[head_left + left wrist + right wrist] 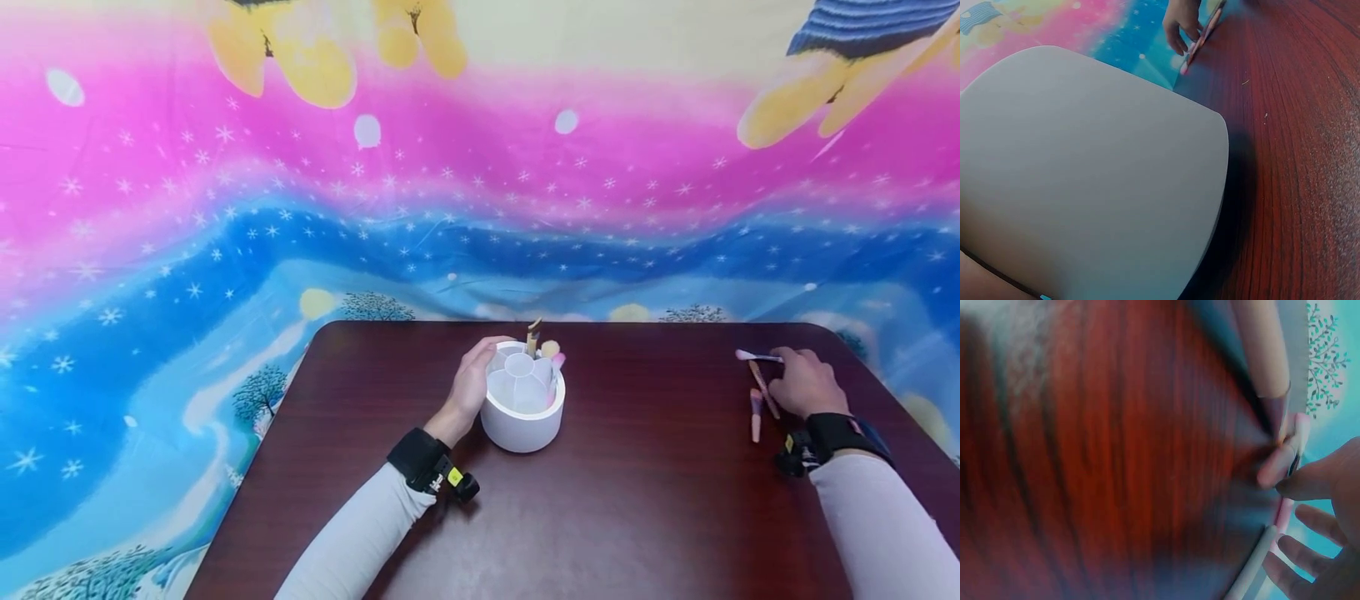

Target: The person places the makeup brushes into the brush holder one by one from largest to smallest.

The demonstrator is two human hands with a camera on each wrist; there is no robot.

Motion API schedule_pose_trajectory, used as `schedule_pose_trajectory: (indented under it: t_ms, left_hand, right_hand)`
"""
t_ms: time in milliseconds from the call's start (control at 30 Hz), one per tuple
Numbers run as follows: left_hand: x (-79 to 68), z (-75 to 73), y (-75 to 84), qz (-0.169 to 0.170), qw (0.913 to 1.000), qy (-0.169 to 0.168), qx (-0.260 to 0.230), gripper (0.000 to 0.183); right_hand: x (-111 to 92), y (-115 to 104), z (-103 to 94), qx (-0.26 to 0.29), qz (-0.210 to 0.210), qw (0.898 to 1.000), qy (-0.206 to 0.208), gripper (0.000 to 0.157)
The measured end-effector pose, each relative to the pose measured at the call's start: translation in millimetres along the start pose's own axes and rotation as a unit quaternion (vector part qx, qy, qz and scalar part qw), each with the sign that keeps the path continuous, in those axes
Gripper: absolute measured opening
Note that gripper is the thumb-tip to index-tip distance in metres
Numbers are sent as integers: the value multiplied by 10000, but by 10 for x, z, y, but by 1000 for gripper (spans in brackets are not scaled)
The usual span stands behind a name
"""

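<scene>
A round white divided brush holder [522, 429] stands upright at the middle of the table. My left hand [468, 387] grips its left side, fingers reaching round toward the back; its white wall [1085, 156] covers most of the left wrist view. At the far right my right hand [810, 383] is over several makeup brushes. One pale brush [759, 357] with a pinkish tip runs under its fingertips. Beside it lie a brown-pink brush [762, 387] and a short pink one [756, 417]. In the right wrist view, the thumb touches a pinkish handle [1277, 465] while the other fingers are spread.
Inside the holder stand a gold-toned brush [533, 340] and other brushes with pale and pink heads [557, 361]. The dark red-brown table [637, 517] has rounded back corners. A colourful printed cloth [480, 183] hangs right behind the table's back edge.
</scene>
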State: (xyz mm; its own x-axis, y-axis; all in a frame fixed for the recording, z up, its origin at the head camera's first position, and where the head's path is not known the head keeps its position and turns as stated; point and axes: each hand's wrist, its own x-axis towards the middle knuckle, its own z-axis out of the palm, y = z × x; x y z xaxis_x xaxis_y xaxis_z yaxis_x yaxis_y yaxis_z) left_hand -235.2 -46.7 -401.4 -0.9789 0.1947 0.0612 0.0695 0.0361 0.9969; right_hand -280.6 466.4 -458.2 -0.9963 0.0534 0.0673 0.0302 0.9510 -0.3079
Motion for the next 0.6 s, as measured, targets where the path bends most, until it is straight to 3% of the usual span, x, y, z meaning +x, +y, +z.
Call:
schedule_pose_trajectory:
  t_ms: [133, 300, 400, 600]
  left_hand:
    - [15, 5, -1, 29, 10000, -46, 0, 41]
    - [102, -9, -154, 34, 10000, -43, -78, 41]
    - [147, -6, -256, 5, 9999, -15, -105, 42]
    - [153, 11, -294, 157, 9998, 91, -69, 43]
  right_hand:
    - [24, -55, -9, -38, -167, 9998, -39, 50]
    - [37, -153, -1, -16, -383, 9991, -170, 39]
    - [-2, -241, 0, 174, -282, 9988, -358, 36]
    - [-113, -496, 14, 491, -258, 9942, -920, 34]
